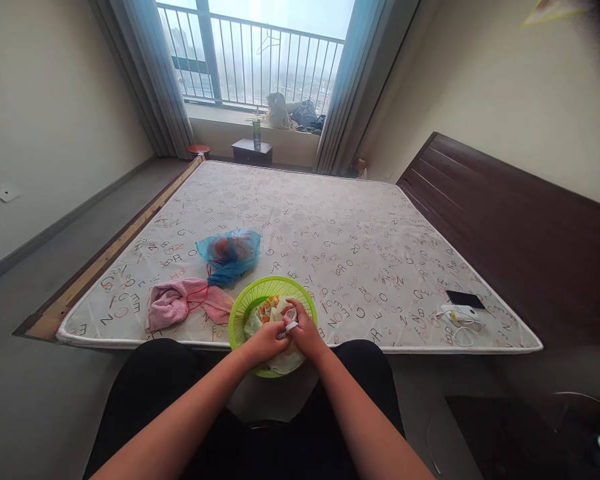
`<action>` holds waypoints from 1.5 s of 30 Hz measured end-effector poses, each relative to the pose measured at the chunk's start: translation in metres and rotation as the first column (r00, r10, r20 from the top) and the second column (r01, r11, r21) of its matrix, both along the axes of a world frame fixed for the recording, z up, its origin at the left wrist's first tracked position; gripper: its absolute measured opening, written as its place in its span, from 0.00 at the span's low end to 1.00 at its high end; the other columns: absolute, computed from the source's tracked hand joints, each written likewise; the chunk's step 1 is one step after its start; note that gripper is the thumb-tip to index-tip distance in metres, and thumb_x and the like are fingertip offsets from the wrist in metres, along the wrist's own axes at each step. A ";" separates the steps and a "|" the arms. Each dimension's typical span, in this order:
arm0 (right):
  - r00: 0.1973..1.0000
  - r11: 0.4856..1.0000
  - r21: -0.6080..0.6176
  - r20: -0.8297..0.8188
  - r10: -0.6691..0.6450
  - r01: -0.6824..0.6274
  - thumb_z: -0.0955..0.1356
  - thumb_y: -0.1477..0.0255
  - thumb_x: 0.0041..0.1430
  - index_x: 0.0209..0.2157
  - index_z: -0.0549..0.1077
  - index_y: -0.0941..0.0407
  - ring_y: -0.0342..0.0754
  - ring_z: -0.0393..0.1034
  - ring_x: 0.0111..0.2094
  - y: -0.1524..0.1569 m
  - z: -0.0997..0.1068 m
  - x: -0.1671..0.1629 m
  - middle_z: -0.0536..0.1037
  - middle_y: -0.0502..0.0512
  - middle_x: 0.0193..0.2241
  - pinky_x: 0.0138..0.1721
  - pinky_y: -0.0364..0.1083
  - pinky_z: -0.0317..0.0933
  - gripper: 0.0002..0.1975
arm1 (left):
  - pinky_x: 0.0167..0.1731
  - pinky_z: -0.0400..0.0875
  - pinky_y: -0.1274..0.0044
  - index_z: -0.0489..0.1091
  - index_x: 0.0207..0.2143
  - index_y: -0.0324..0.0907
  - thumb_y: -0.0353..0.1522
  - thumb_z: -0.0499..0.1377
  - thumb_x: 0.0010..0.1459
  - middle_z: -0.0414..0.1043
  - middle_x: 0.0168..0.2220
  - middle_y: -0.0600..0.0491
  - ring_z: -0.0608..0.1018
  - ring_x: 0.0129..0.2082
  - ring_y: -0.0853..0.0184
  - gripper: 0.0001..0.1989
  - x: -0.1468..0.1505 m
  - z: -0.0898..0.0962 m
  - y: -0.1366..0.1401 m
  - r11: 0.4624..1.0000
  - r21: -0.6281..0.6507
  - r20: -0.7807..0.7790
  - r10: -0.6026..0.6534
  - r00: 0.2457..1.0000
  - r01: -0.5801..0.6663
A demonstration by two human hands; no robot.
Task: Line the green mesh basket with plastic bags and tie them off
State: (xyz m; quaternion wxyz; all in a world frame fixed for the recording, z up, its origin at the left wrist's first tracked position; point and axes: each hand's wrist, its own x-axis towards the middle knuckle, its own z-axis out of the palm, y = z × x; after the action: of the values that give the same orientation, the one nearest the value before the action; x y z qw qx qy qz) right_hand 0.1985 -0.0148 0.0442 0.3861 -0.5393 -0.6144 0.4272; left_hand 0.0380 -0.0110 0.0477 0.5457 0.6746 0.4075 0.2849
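Note:
A lime-green plastic basket [239,313] stands at the near edge of the mattress, between my knees. Inside it sits a thin whitish plastic bag [286,363] with orange patches showing on it; its contents I cannot make out. Over the basket, my left hand [265,342] and my right hand [304,331] meet, both closed on the bunched white top of the bag. To the left lie a pink towel [170,305] with a red cord [199,298] across it and a blue plastic bag [233,248] with reddish round things inside.
The letter-printed mattress [330,220] spans the middle. At its right corner are a black phone [465,299] and a white device with a cable [459,313]. A dark headboard [505,213] borders the right side; a small nightstand [253,151] stands by the window.

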 end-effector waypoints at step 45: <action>0.883 0.961 -0.271 -0.462 -0.081 -0.053 0.79 0.61 0.46 0.30 0.75 0.54 0.46 0.73 0.31 0.012 0.008 0.020 0.78 0.49 0.27 0.38 0.47 0.67 0.15 | 0.25 0.66 0.79 0.69 0.33 0.41 0.42 0.61 0.58 0.74 0.25 0.56 0.73 0.22 0.70 0.13 -0.013 0.002 0.019 0.932 -0.207 0.109 0.325 0.939 -0.298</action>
State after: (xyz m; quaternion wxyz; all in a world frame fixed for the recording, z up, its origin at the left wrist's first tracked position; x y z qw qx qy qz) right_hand 0.2184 -0.0032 0.0517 0.4474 -0.4728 -0.4334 0.6232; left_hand 0.0251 0.0084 0.0500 0.5818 0.5250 0.4947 0.3756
